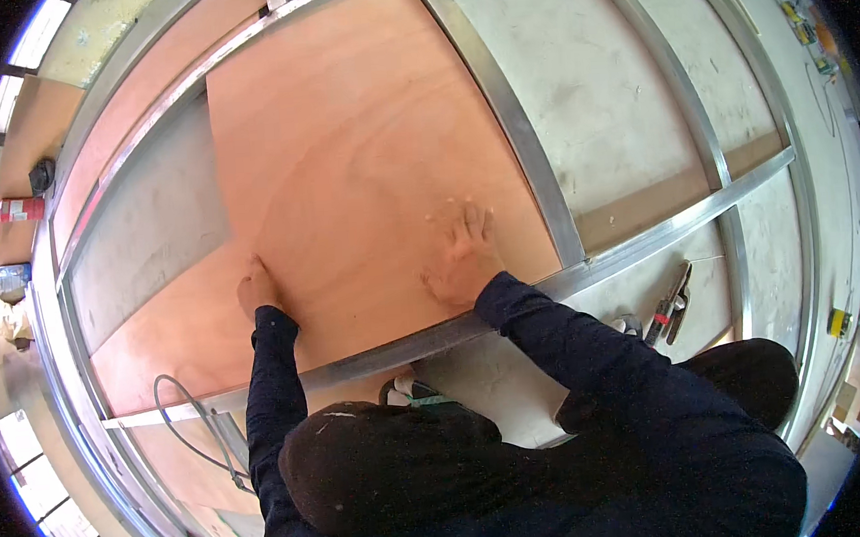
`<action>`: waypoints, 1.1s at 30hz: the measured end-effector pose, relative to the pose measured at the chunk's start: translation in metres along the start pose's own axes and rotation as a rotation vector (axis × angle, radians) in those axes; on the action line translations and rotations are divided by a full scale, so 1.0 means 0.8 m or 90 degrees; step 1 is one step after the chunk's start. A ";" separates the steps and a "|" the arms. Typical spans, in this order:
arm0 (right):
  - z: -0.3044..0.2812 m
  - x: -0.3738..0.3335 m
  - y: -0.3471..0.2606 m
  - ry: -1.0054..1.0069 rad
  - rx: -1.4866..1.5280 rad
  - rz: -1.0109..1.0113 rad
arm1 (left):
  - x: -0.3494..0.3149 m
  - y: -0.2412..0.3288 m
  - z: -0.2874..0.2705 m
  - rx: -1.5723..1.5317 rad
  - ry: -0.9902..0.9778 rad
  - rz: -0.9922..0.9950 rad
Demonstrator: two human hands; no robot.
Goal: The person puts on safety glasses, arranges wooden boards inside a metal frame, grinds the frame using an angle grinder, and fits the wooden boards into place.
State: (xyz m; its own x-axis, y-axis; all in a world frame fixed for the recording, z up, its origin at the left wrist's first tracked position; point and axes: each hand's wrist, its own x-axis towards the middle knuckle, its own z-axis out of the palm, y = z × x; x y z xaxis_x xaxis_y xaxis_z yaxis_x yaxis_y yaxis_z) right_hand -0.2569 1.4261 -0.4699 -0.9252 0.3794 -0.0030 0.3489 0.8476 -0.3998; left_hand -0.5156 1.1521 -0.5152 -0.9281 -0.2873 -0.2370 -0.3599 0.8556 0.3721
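A thin, reddish-tan wood panel (343,126) lies in a bay of a metal frame (498,97). A diagonal lower-left part of panel, seemingly a second piece or overlap, reaches toward the frame's left side. My right hand (466,254) rests flat on the panel, fingers spread, near its lower right corner. Farther left, my left hand (256,287) touches the panel with its fingers pointing away from me; some of them are hard to make out. Neither hand is seen gripping anything. Both dark blue sleeves reach over the near frame bar (386,355).
Pale grey sheets (566,73) show in the frame's other bays. A red-and-black hand tool (664,318) lies at my right. A grey looped cable or bent rod (166,383) stands near the left. A yellow tool (837,322) sits beyond the frame's right edge.
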 end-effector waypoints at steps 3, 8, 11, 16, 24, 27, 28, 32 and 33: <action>0.010 -0.007 -0.022 -0.077 0.036 -0.051 | 0.006 -0.013 -0.028 0.117 0.033 0.033; 0.015 -0.001 -0.002 -0.108 -0.010 -0.068 | 0.020 -0.007 -0.022 0.079 0.008 0.148; 0.025 0.004 0.005 -0.119 -0.023 -0.066 | 0.031 -0.020 -0.011 0.092 0.025 0.188; 0.023 0.006 0.013 -0.134 -0.075 -0.052 | 0.020 -0.015 -0.003 0.088 0.008 0.212; 0.071 -0.023 0.002 -0.051 0.047 -0.071 | 0.040 -0.046 0.019 0.139 0.113 0.267; 0.059 -0.066 -0.011 -0.282 0.063 -0.209 | 0.017 -0.024 0.054 0.082 0.070 0.230; 0.052 -0.065 -0.041 -0.253 0.106 -0.257 | 0.046 -0.052 0.021 0.117 0.147 0.299; 0.054 -0.078 -0.050 -0.183 0.018 -0.298 | 0.013 -0.027 0.029 0.098 0.068 0.253; 0.056 -0.075 -0.054 -0.219 -0.006 -0.287 | 0.014 -0.026 0.027 0.106 0.069 0.245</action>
State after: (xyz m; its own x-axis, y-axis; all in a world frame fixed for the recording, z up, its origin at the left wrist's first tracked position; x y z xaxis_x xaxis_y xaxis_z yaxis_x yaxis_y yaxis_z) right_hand -0.2232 1.3501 -0.4938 -0.9777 -0.1629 -0.1328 -0.0928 0.9014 -0.4228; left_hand -0.5165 1.1401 -0.5450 -0.9995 0.0304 -0.0104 0.0266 0.9646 0.2623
